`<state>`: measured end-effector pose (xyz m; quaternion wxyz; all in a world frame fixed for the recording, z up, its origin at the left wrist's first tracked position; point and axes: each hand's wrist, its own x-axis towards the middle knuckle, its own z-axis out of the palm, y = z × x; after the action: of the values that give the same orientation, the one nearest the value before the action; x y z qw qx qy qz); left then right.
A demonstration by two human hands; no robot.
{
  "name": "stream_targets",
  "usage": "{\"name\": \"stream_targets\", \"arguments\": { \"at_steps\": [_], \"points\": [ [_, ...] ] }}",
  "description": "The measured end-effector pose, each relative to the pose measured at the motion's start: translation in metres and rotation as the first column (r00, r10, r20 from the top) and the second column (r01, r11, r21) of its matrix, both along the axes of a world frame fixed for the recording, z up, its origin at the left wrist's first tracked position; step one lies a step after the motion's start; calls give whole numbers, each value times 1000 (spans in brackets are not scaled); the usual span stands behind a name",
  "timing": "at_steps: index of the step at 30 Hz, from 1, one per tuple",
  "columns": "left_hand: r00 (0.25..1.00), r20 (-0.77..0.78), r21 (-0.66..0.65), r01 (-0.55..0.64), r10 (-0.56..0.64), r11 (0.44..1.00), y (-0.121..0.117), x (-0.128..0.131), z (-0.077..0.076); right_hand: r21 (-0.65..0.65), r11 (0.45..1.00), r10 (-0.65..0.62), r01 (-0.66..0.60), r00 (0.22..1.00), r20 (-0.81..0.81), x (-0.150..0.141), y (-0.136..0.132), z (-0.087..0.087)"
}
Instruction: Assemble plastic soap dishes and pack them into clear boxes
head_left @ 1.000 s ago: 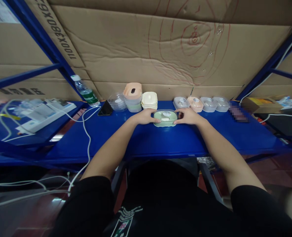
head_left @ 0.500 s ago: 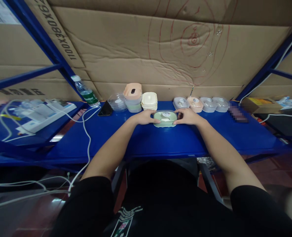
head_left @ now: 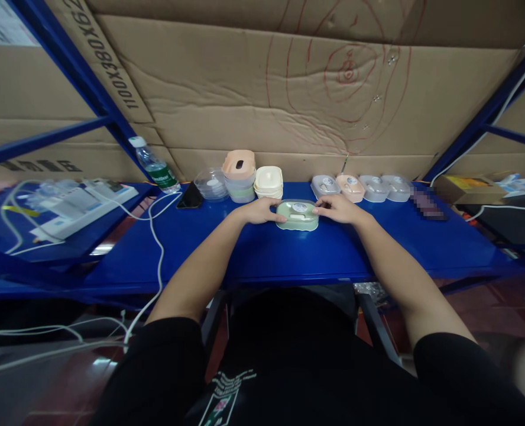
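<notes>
A small light-green plastic box with a clear lid point(head_left: 298, 216) rests on the blue table in front of me, a round sticker on its lid. My left hand point(head_left: 262, 211) grips the box's left end, thumb on the near side. At its right end my right hand point(head_left: 336, 208) has its fingertips curled on the lid's upper right corner. Behind the right hand stands a row of similar lidded boxes in grey and peach point(head_left: 351, 187). Cream box bases point(head_left: 269, 181) are stacked beyond the left hand, beside a taller stack topped by a peach piece point(head_left: 239, 164).
Clear lids point(head_left: 211, 183) lie nested left of the stacks, with a dark phone point(head_left: 190, 196) beside them. A water bottle point(head_left: 156, 167) leans by the frame post. A white cable point(head_left: 158, 248) crosses the table's left side. Cardboard point(head_left: 227, 89) walls the back.
The green box tilts slightly and sits a little lower. My right thumb has shifted from the box's near side up toward the lid's corner. My left hand keeps its grip.
</notes>
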<state>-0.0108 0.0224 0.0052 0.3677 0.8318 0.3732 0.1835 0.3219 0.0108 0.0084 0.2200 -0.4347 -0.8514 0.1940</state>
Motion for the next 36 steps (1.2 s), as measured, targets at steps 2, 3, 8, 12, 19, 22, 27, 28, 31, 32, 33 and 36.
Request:
{"name": "stream_targets", "arguments": {
  "at_steps": [2,3,8,12,19,22,27,28,31,32,33,36],
  "points": [
    [1000,16,-13,6,-6,1000,0,0,0,11,1000,5,-5,1000,-5,0,0,0],
    [1000,26,-20,9,-8,1000,0,0,-1,23,1000,1,-1,1000,-9,0,0,0],
    [998,68,-51,10,-7,999,-1,1,-1,131,991,-4,9,999,-41,-3,-5,4],
    [998,62,-49,13,-10,999,-3,4,0,179,980,98,-85,993,-66,-10,-10,6],
    [999,19,-11,-49,49,999,-3,7,0,143,977,167,-155,983,-74,-16,-10,4],
    [979,-36,76,-197,200,977,-4,9,-2,148,983,123,-109,989,-87,-12,-11,7],
    [927,-106,214,-332,360,919,-8,13,-3,143,984,114,-104,992,-61,-9,-15,12],
    [920,-111,233,-342,375,910,-9,14,-3,141,983,126,-119,991,-48,-9,-15,13],
    [918,-90,278,-349,386,895,-11,19,-4,134,979,156,-157,988,15,-9,-14,12],
    [926,-70,289,-338,372,896,-12,20,-5,135,977,160,-164,986,38,-9,-13,11],
    [936,-48,301,-320,349,898,-12,22,-5,139,976,160,-166,985,58,-8,-11,10],
    [965,-11,345,-244,264,907,-14,25,-8,167,976,125,-141,987,104,-8,-6,5]
  ]
}}
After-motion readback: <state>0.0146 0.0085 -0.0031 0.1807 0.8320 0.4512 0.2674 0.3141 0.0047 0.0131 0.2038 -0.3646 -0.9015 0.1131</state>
